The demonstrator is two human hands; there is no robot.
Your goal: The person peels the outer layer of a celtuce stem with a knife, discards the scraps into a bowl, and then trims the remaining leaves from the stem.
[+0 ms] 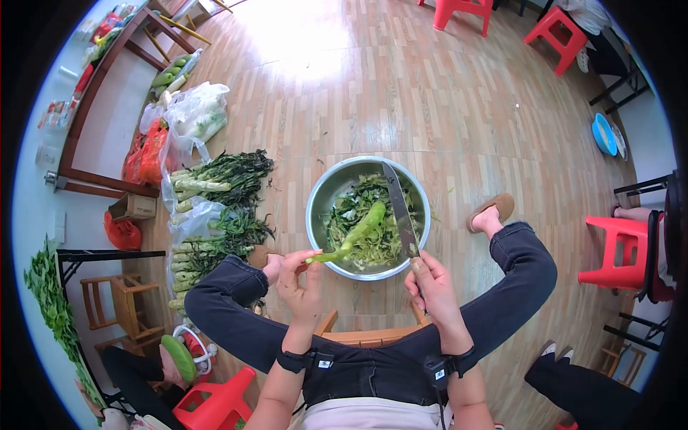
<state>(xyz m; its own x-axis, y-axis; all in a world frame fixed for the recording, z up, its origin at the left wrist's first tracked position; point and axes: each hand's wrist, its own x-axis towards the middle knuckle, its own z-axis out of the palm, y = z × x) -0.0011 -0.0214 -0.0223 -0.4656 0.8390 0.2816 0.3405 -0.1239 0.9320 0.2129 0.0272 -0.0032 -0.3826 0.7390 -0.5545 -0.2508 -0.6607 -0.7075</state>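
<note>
My left hand (301, 290) pinches the thin end of a pale green celtuce stem (356, 233), which reaches out over a metal basin (423, 240). In my right hand (434, 288) is a long-bladed kitchen knife (401, 208), its fingers wrapped round the handle. The blade points away from me across the basin, to the right of the stem, with a gap between them. Below lie green peelings (383, 249) and dark leaves inside the basin, which stands on the floor between my feet.
Leafy celtuce stalks (197, 185) lie on plastic at the left, near plastic bags (197, 111). Red stools (613, 251) stand at the right and a red stool (215, 401) at the lower left. A blue basin (604, 135) is at the far right. Other people sit around the edges.
</note>
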